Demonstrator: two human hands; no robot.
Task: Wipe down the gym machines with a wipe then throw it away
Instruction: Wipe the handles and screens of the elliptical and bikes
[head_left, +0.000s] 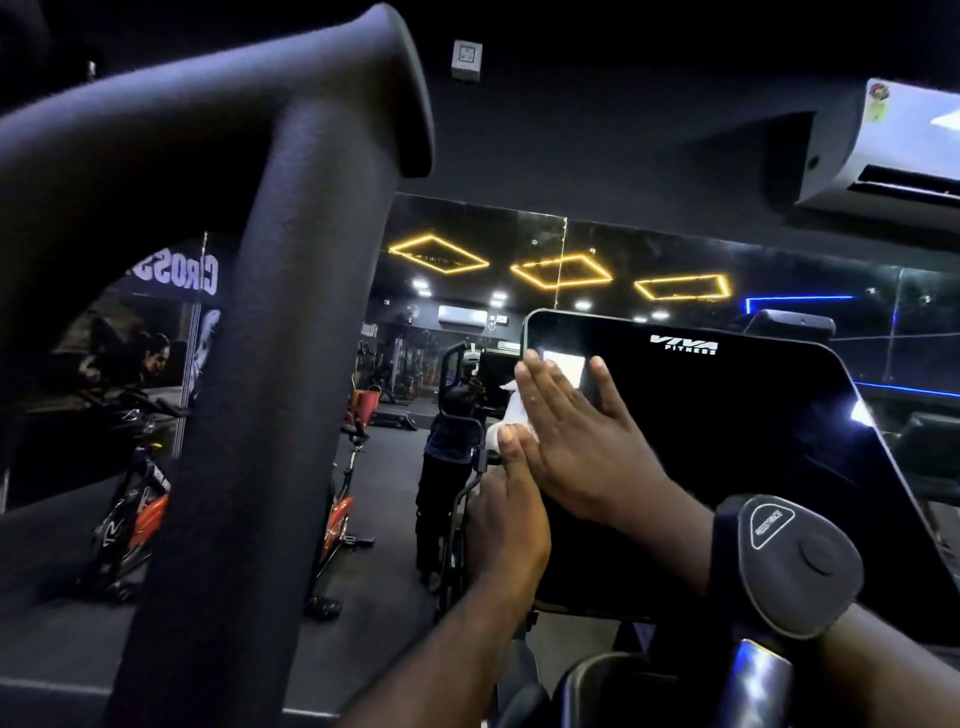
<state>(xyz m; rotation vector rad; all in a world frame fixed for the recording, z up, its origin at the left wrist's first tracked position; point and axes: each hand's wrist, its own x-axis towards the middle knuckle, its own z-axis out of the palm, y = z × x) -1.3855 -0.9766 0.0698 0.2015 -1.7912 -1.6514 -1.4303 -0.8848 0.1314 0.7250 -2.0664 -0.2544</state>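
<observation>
The white wipe (511, 410) lies at the left edge of the console screen (727, 441), pressed under the flat, straight fingers of the right hand (576, 441). The dark glass extends to the right and below, so the stroke should probably go that way. The left hand (511, 512), just beside, seems to grip the screen's left edge. Readable are "VIVA FITNESS" on the screen and "RESISTANCE" on the grey knob (795, 561).

Glossy black console screen (727, 441); matt, grainy foam handlebar (291, 312); soft white wipe (511, 410).
</observation>
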